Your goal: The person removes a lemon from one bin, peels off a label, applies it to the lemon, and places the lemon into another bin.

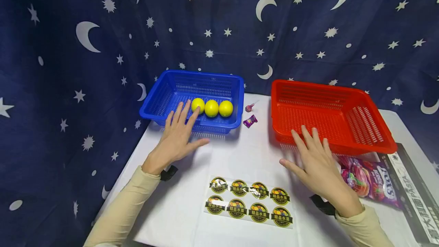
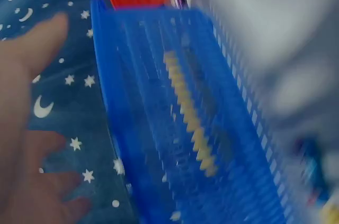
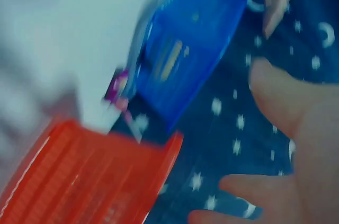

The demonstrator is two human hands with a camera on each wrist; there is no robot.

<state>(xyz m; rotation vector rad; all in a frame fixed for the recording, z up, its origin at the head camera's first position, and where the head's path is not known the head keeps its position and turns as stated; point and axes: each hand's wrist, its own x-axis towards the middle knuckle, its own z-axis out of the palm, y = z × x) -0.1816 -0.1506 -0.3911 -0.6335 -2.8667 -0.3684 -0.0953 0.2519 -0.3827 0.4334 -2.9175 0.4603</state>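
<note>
My left hand [image 1: 179, 135] is spread with straight fingers over the front left of the blue basket [image 1: 192, 125], its fingertips overlapping the rim in the head view. Three yellow balls [image 1: 211, 108] sit in a row inside that basket; a fingertip partly covers the leftmost one. My right hand [image 1: 317, 165], also spread, hangs over the front edge of the red basket [image 1: 319, 87], which holds nothing visible. Neither hand grips anything. Between the baskets lie a lollipop [image 1: 249, 108] and a purple wrapped candy [image 1: 250, 121]. Both wrist views are blurred.
On the white table [image 1: 171, 209], a sheet of round fruit stickers [image 1: 249, 202] lies at the front middle. A purple Fox's candy bag [image 1: 372, 181] and a long black-and-white pasta box [image 1: 409, 193] lie at the right, partly beneath the red basket. A star-patterned curtain [image 1: 219, 18] hangs behind.
</note>
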